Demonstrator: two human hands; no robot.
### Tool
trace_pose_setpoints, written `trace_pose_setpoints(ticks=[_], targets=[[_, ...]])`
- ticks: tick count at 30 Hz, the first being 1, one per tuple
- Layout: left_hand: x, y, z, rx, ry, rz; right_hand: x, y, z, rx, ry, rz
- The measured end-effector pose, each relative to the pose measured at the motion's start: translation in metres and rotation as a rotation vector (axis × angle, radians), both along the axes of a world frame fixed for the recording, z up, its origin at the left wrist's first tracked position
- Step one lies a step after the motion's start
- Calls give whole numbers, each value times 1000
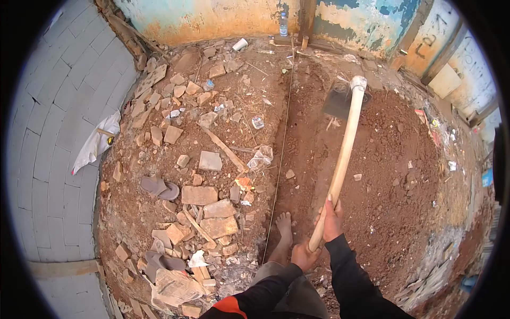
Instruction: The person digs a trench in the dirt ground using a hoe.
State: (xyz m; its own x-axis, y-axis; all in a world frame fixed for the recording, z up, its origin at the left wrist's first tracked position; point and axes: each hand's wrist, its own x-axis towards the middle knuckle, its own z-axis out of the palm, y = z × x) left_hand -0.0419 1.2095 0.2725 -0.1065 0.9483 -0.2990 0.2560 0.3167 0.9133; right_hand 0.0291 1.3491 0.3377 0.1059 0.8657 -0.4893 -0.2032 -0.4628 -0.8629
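Observation:
A hoe (346,146) with a long pale wooden handle slants up and away from me. Its dark, broad metal blade (338,100) is at the far end, over the reddish soil, and whether it touches the ground I cannot tell. Near the butt of the handle my left hand (305,256) is wrapped round the wood. Higher up, my right hand (333,220) also grips it, thumb along the shaft. A bare foot (284,226) stands in the dug strip of soil (305,143), just left of the handle.
A taut string (281,154) runs along the strip's left edge. Left of it lie broken bricks (200,195), a sandal (159,188) and litter. Loose soil (393,175) is heaped on the right. A grey block wall (64,133) and a painted wall (223,18) bound the ground; a plastic bottle (283,25) stands there.

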Motion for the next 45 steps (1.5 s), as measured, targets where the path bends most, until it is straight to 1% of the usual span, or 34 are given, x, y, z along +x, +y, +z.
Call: trace_pose_setpoints(ticks=[1,3,7,8,10,11,12,13,14,15,16,17,18,19,20,21,23,24,25,27,29,31,33,34,35,36,37,38,39,40,41,42,43,45], targets=[[-3,42,-9,72,-41,-1,-4,39,1,68,-22,-5],[-12,124,-34,100,-5,-48,-11,105,-6,173,-55,-46],[-34,303,-67,266,82,26,-41,259,-36,357,-98,-139],[-42,343,-86,278,106,11,-48,296,-51,397,-124,-147],[-58,406,-125,265,159,9,-60,358,-96,387,-110,-150],[-65,424,-146,249,190,21,-67,382,-123,349,-126,-151],[-70,426,-172,229,184,12,-76,399,-153,294,-124,-133],[-75,426,-199,159,180,53,-83,408,-185,242,-118,-112],[-78,425,-222,91,177,94,-87,407,-219,130,-148,-42],[-73,405,-241,-11,172,147,-89,402,-258,17,-176,30],[-61,374,-254,-108,169,204,-90,387,-292,-154,-207,136],[-46,340,-265,-261,154,260,-87,363,-322,-323,-237,242],[-38,308,-273,-316,110,336,-88,335,-343,-350,-313,269],[-35,284,-260,-357,12,306,-87,305,-334,-368,-366,257],[-32,260,-247,-402,-83,277,-76,276,-329,-346,-321,261],[-29,235,-235,-451,-174,248,-66,256,-317,-383,-280,238],[-9,190,-252,-335,0,195,-52,226,-291,-439,-206,197],[-8,185,-245,-334,4,191,-51,223,-277,-438,-202,193],[-7,190,-239,-342,-88,208,-51,226,-263,-393,-216,155],[-13,213,-229,-340,-180,231,-49,244,-237,-339,-229,123],[-37,281,-194,-216,71,61,-52,286,-216,-118,-127,-2],[-45,331,-207,-16,178,77,-64,332,-190,-12,-131,-59],[-59,375,-219,-46,249,23,-77,367,-194,5,-134,-78],[-62,377,-228,-52,248,28,-80,376,-197,27,-137,-90],[-66,377,-235,-51,221,75,-82,380,-224,25,-139,-71],[-68,374,-242,-55,198,123,-85,374,-243,-68,-149,-25],[-63,351,-250,-153,211,147,-88,362,-260,-159,-156,18],[-54,314,-255,-249,226,171,-85,341,-279,-311,-197,138],[-36,283,-242,-400,275,231,-80,314,-297,-459,-237,262],[-35,260,-245,-566,291,156,-76,289,-314,-503,-197,218],[-38,242,-238,-359,518,72,-72,267,-324,-546,-158,175],[-40,235,-230,-135,734,-8,-66,254,-316,-541,-155,177],[-35,216,-211,-154,729,-18,-56,226,-299,-513,-144,139],[-22,203,-180,-444,113,125,-42,220,-269,-472,-139,111]])
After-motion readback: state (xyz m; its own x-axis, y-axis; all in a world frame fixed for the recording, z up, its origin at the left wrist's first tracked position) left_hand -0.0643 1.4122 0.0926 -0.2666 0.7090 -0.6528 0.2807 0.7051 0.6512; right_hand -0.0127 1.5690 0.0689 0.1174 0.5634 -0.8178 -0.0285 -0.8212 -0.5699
